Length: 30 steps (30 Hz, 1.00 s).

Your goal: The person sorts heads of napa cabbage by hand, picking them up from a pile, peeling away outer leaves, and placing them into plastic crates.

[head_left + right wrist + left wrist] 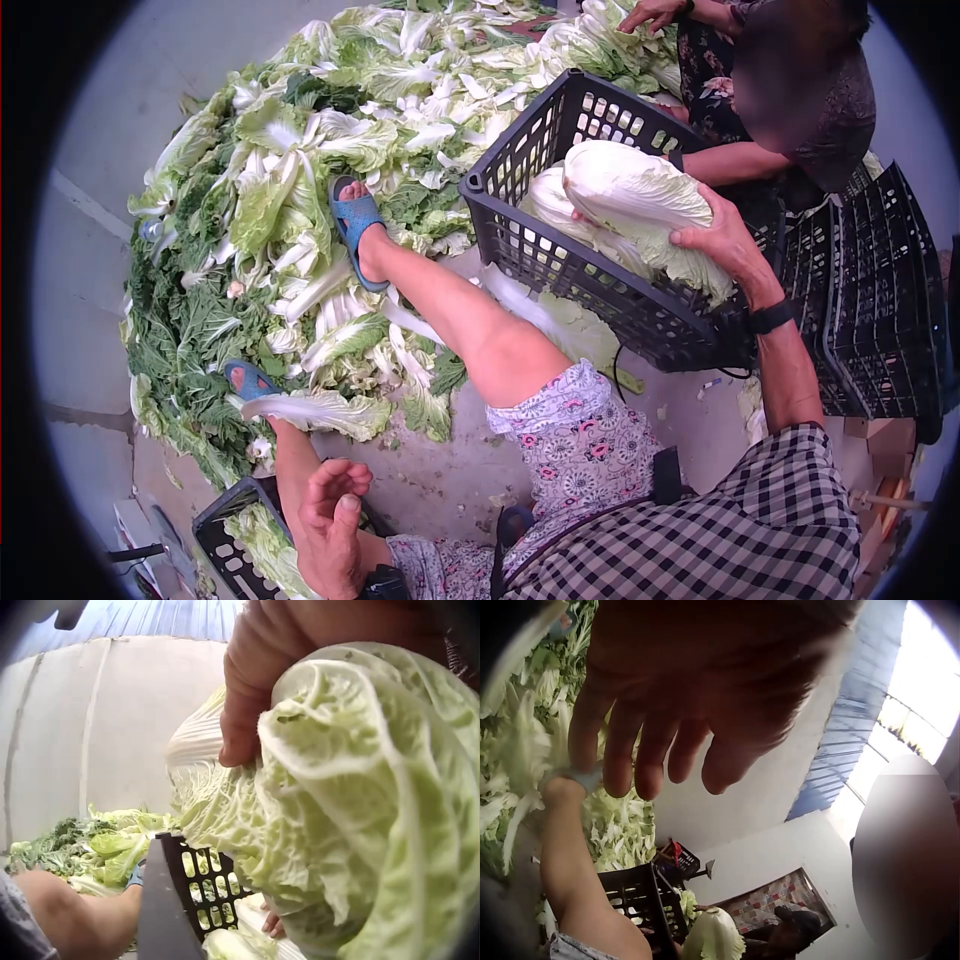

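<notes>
My right hand (722,238) grips a pale napa cabbage (640,190) over a black crate (570,265); in the right wrist view its thumb presses on the leafy end of the cabbage (337,795). Another cabbage (548,195) lies beneath it in the crate, with fingertips touching near it. My left hand (335,520) is raised above my left leg and holds nothing, its fingers slightly bent; in the left wrist view the hand (682,697) shows its fingers spread apart.
Loose cabbage leaves (300,220) cover the floor around my sandalled feet. Another person (720,80) sits behind the crate, an arm reaching toward it. Black crates (870,300) stand at the right. A smaller crate (215,525) with leaves is at the lower left.
</notes>
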Motion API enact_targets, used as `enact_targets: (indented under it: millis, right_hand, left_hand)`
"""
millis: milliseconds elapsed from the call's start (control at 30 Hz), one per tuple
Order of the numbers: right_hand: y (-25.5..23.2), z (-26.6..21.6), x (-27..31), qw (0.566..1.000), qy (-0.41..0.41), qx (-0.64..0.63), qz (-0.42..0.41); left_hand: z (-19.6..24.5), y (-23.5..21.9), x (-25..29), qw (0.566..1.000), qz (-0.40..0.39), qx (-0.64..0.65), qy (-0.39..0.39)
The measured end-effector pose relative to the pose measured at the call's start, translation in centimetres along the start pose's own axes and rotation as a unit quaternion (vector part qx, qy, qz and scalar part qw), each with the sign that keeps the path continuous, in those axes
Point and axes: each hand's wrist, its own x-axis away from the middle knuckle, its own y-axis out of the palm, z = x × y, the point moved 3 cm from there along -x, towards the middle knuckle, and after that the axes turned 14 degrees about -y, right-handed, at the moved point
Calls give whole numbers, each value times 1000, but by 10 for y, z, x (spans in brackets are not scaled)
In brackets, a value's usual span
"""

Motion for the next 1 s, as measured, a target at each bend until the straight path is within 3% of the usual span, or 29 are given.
enact_targets:
  millis: [367, 567, 700, 900, 1000]
  right_hand:
    - [0, 26, 13, 995, 76, -17, -66]
    - [4, 41, 10, 984, 101, 50, -135]
    - [9, 39, 4, 979, 77, 81, -172]
    - [7, 48, -4, 972, 28, 117, -203]
    - [3, 49, -15, 975, 80, 126, -163]
  left_hand:
    - [13, 5, 4, 998, -38, -10, -56]
    - [5, 3, 3, 997, -46, -5, -56]
    - [1, 3, 0, 998, -38, -21, -54]
    - [-3, 3, -1, 994, -68, -21, -77]
    - [7, -2, 6, 993, -61, -29, -97]
